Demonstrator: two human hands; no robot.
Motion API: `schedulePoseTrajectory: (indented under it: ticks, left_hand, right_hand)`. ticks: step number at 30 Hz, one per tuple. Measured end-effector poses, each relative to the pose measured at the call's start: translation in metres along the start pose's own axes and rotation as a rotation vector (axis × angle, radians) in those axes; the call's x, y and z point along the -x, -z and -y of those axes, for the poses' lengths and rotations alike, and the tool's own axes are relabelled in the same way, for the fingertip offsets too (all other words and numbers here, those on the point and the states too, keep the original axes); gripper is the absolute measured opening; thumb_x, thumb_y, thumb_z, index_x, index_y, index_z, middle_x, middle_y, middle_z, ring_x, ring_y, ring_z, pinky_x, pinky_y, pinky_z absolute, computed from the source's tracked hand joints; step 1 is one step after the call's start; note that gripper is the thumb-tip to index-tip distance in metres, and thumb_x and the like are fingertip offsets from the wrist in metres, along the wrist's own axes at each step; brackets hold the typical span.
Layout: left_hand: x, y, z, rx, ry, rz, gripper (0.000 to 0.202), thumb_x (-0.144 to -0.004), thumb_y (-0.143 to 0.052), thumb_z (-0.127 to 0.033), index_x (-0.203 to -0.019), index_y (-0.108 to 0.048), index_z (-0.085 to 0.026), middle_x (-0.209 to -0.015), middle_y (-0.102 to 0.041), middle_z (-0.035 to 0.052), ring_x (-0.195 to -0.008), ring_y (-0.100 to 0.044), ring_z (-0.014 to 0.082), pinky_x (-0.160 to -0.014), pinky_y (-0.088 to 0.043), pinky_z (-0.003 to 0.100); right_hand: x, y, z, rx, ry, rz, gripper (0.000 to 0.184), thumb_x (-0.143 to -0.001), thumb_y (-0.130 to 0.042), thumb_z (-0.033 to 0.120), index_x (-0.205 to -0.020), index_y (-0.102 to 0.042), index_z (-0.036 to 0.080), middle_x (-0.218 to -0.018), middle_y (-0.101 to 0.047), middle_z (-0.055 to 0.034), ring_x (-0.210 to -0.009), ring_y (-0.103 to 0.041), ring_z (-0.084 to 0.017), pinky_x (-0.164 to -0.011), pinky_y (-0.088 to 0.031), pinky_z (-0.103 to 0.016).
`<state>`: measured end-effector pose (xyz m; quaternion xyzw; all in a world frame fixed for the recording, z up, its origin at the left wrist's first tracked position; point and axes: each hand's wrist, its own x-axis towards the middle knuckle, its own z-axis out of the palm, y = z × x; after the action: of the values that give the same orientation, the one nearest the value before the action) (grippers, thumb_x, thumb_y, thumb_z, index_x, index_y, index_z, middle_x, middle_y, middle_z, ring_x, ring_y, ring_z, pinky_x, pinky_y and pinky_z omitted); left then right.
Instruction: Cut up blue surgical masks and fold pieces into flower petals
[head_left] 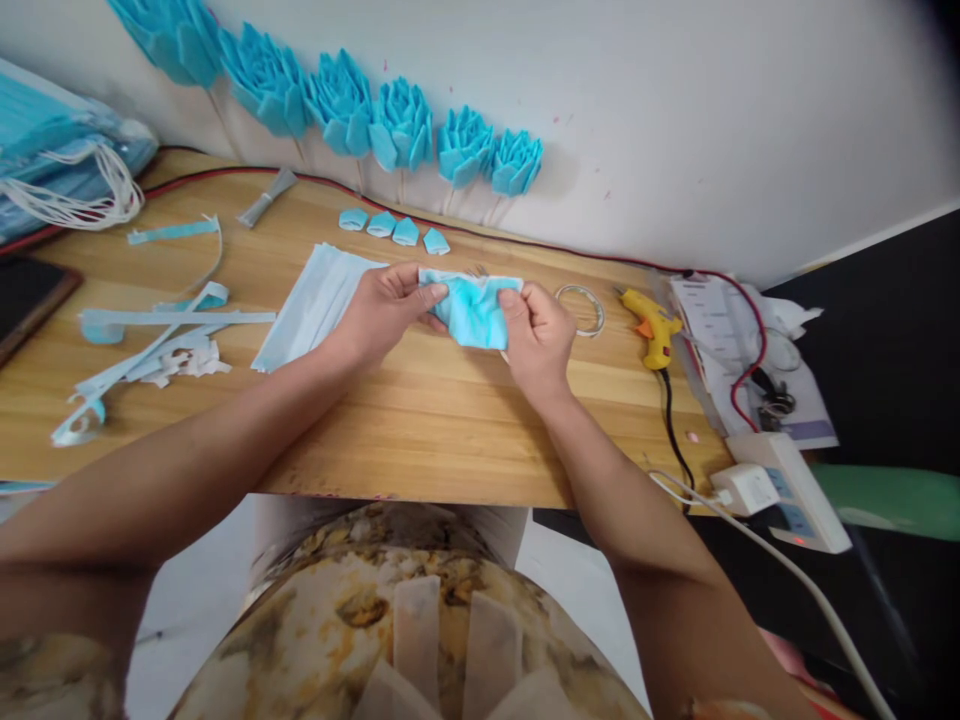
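Observation:
Both my hands hold one crumpled piece of blue mask fabric just above the wooden table. My left hand pinches its left edge with thumb and fingers closed. My right hand grips its right edge, fingers curled. A flat white-blue face mask lies on the table under and left of my left hand. Several small folded blue petals sit in a row behind the fabric.
Blue fabric flowers lean along the wall. Cut mask strips and scraps lie at left, a stack of masks at far left. A tape ring, yellow glue gun, papers, red cable and power strip sit at right.

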<state>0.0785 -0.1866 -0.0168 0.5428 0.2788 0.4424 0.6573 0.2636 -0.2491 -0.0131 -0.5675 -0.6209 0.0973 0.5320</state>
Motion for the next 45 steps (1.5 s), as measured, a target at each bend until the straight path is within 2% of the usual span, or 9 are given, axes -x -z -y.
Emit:
schedulePoseTrajectory:
  ticks: [3,8,15,21,27,33,39,43,45]
  left_hand:
    - [0.0,-0.001,0.001,-0.003,0.007,0.011,0.032,-0.075,-0.089,-0.043,-0.081,-0.074,-0.016,-0.079,-0.076,0.0018,-0.067,-0.068,0.0128,-0.065,-0.062,0.026]
    - [-0.005,0.005,-0.001,-0.016,-0.004,-0.078,0.025,-0.079,-0.086,-0.038,-0.079,-0.072,-0.016,-0.078,-0.074,0.0008,-0.07,-0.067,0.0119,-0.065,-0.061,0.025]
    - [-0.004,0.005,-0.001,-0.013,-0.023,-0.125,0.017,-0.083,-0.083,-0.032,-0.08,-0.074,-0.017,-0.082,-0.073,0.002,-0.072,-0.066,0.014,-0.068,-0.061,0.03]
    - [-0.003,0.002,-0.004,-0.031,0.017,-0.16,0.015,-0.086,-0.08,-0.03,-0.077,-0.073,-0.02,-0.081,-0.072,0.0025,-0.073,-0.068,0.0159,-0.071,-0.061,0.033]
    - [-0.002,0.0,-0.003,-0.009,0.015,-0.134,0.017,-0.084,-0.082,-0.033,-0.078,-0.074,-0.019,-0.08,-0.073,0.0013,-0.072,-0.067,0.0142,-0.069,-0.062,0.029]
    - [-0.001,0.0,-0.002,-0.002,-0.007,-0.092,0.024,-0.081,-0.084,-0.038,-0.084,-0.074,-0.017,-0.089,-0.077,0.0031,-0.077,-0.07,0.0145,-0.07,-0.062,0.027]
    - [0.003,-0.003,0.001,-0.058,0.021,0.02,0.038,-0.075,-0.088,-0.05,-0.085,-0.074,-0.016,-0.085,-0.078,0.0048,-0.078,-0.073,0.0184,-0.072,-0.063,0.03]
    - [0.0,-0.001,0.0,-0.059,-0.01,-0.095,0.028,-0.082,-0.084,-0.043,-0.082,-0.073,-0.017,-0.083,-0.076,0.0027,-0.075,-0.071,0.016,-0.069,-0.062,0.029]
    - [-0.001,0.001,-0.001,-0.058,-0.014,-0.127,0.024,-0.084,-0.082,-0.039,-0.081,-0.072,-0.017,-0.082,-0.075,0.0024,-0.075,-0.071,0.0157,-0.07,-0.062,0.029]
  right_hand:
    - [0.001,-0.001,0.0,-0.015,0.005,0.032,0.055,-0.1,-0.05,0.066,-0.066,-0.044,0.022,-0.059,-0.036,0.0055,-0.056,-0.034,-0.009,-0.053,-0.03,-0.026]
    - [-0.005,0.003,-0.009,-0.05,-0.074,-0.075,0.056,-0.099,-0.049,0.068,-0.067,-0.039,0.023,-0.061,-0.03,0.0059,-0.056,-0.031,-0.009,-0.054,-0.029,-0.026]
    - [-0.009,0.004,-0.012,-0.027,-0.12,-0.018,0.059,-0.096,-0.05,0.073,-0.067,-0.04,0.023,-0.062,-0.03,0.0053,-0.058,-0.031,-0.01,-0.054,-0.027,-0.027]
    - [-0.011,0.003,-0.021,-0.129,-0.179,0.021,0.059,-0.092,-0.052,0.077,-0.071,-0.048,0.022,-0.065,-0.036,0.005,-0.061,-0.036,-0.01,-0.056,-0.033,-0.026]
    - [-0.006,0.001,-0.021,-0.19,-0.228,0.104,0.06,-0.091,-0.055,0.076,-0.066,-0.048,0.022,-0.057,-0.039,0.0054,-0.053,-0.04,-0.01,-0.051,-0.033,-0.026]
    - [-0.004,0.001,-0.016,-0.125,-0.214,0.03,0.059,-0.095,-0.053,0.072,-0.064,-0.048,0.023,-0.05,-0.047,0.0052,-0.048,-0.045,-0.01,-0.048,-0.034,-0.026]
    - [0.002,0.001,-0.007,-0.076,-0.141,0.136,0.052,-0.098,-0.051,0.068,-0.072,-0.055,0.023,-0.051,-0.053,0.006,-0.045,-0.053,-0.011,-0.049,-0.038,-0.026]
    - [0.001,0.003,-0.004,-0.027,-0.141,0.031,0.054,-0.098,-0.05,0.068,-0.067,-0.048,0.024,-0.045,-0.046,0.0071,-0.043,-0.048,-0.011,-0.049,-0.037,-0.027]
    - [0.001,0.002,-0.002,-0.016,-0.118,0.031,0.054,-0.099,-0.05,0.067,-0.066,-0.047,0.025,-0.044,-0.045,0.007,-0.043,-0.047,-0.011,-0.05,-0.037,-0.028]
